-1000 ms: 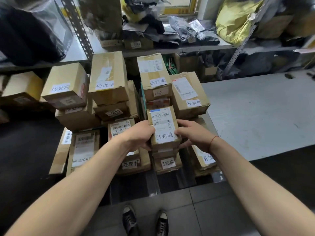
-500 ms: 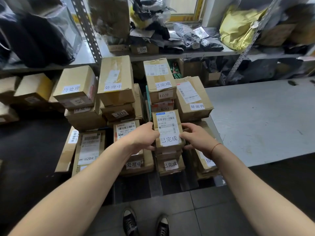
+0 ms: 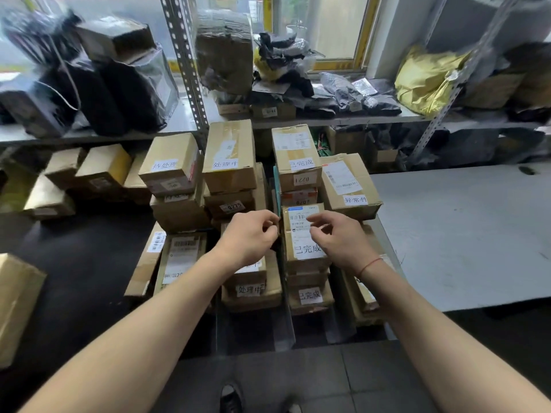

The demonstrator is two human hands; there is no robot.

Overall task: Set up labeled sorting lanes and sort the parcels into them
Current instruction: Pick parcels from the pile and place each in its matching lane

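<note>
Cardboard stacks: brown parcels stand in labelled columns, reading from left of the hands to right.
Far left of the hands: loose boxes point(image 3: 103, 171) sit unlabelled beyond the columns.
Left hand point(image 3: 249, 236): it hovers over the second column, fingers loosely curled, thumb near the fingertips, and nothing is visibly held.
Between the hands: the top parcel point(image 3: 302, 234) of the near third column lies flat, with a shipping label and a white lane tag point(image 3: 307, 248) facing up.
Right hand point(image 3: 340, 238): it hangs just above that parcel's right half, fingers loosely bent and empty; whether it touches the box I cannot tell.
Handling: the parcel looks small, stiff and probably light; its taped faces could be slippery, so grasping the two long side edges seems safest.
Right of the hands: a grey table top point(image 3: 465, 234) stretches away.
</note>
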